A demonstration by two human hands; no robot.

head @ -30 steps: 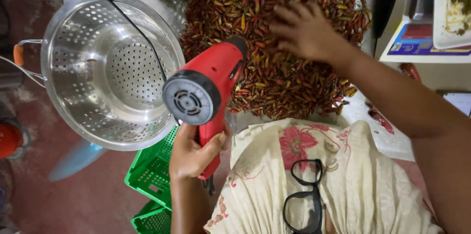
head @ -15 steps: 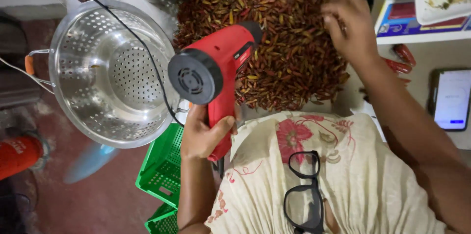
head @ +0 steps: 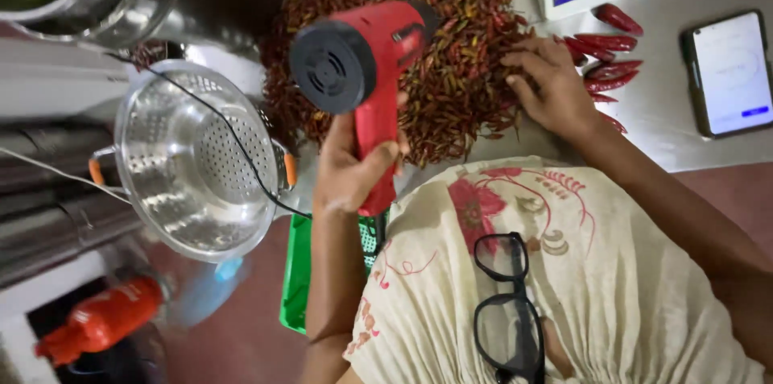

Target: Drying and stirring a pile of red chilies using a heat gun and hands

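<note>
Red heat gun (head: 362, 70), pistol-shaped, with a round black vented rear cap facing the camera and a black nozzle tip. Held up near the centre of the view, over the near edge of the pile of dried chillies (head: 419, 38). Barrel's long axis running from about 8 o'clock at the rear cap to 2 o'clock at the nozzle, aimed into the pile; grip dropping toward 6 o'clock. Black cord (head: 233, 142) trailing from the grip's foot across the steel colander (head: 193, 163) toward 10 o'clock.

Left hand (head: 354, 167) clenched round the red grip, fingers wrapped, thumb up the side. Right hand (head: 551, 90) at 2 o'clock from the gun, palm down on the pile's right edge, fingers curled among the chillies; possibly pinching a few, but fingertips buried, so cannot tell.

Chillies small, thin, mostly dark red with some orange and yellow-green. Larger red chillies (head: 604, 50) lying apart at the right hand's 1 o'clock, just left of a phone (head: 731, 74) with a lit screen.

Nozzle mouth partly blurred. Lower grip hidden behind the left hand. Green crate (head: 299, 271) mostly covered by the forearm and floral cloth (head: 564, 271); black spectacles (head: 503, 307) hanging on the cloth. Red bottle (head: 101, 324) at 8 o'clock, out of focus
</note>
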